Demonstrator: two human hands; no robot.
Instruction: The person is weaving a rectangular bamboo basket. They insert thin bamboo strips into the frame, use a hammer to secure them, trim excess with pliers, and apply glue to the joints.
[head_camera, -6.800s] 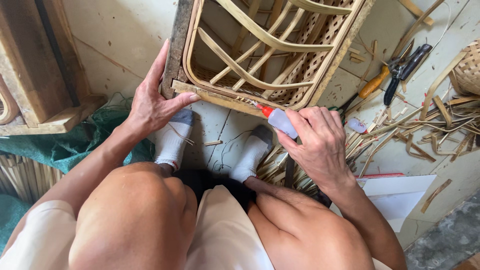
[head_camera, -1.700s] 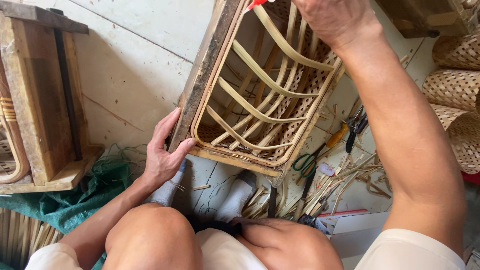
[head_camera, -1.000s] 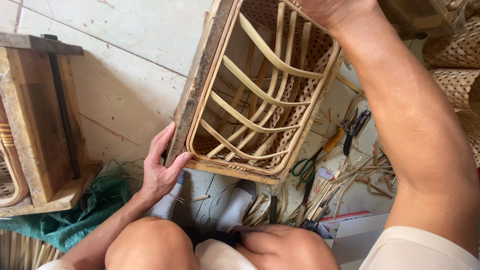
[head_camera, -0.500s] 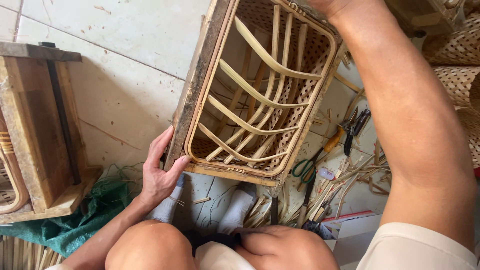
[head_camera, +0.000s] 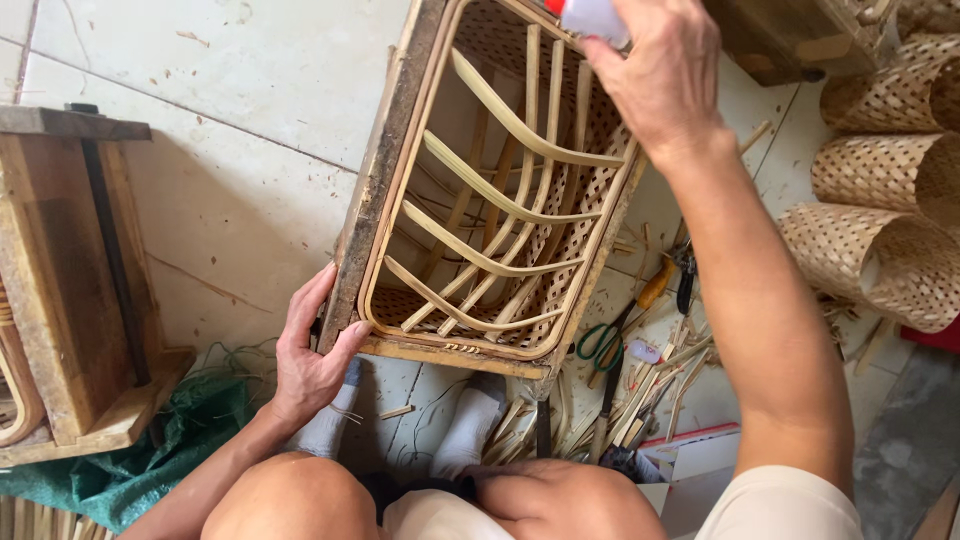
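The left hand (head_camera: 310, 360) clamps the near-left corner of the wooden frame (head_camera: 385, 190), steadying the half-woven bamboo basket (head_camera: 500, 230) tilted on the tiled floor (head_camera: 250, 80), while the right hand (head_camera: 655, 80), closed on a small white bottle (head_camera: 590, 15), reaches the frame's far edge.

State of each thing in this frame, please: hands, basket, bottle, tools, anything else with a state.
Left hand: gripping the frame's near corner.
Right hand: closed on the bottle, at the far rim.
Bottle: held, partly out of frame.
Basket frame: tilted, unfinished, ribs bare.
Scissors: lying closed on the floor.
Woven sleeves: lying on their sides.
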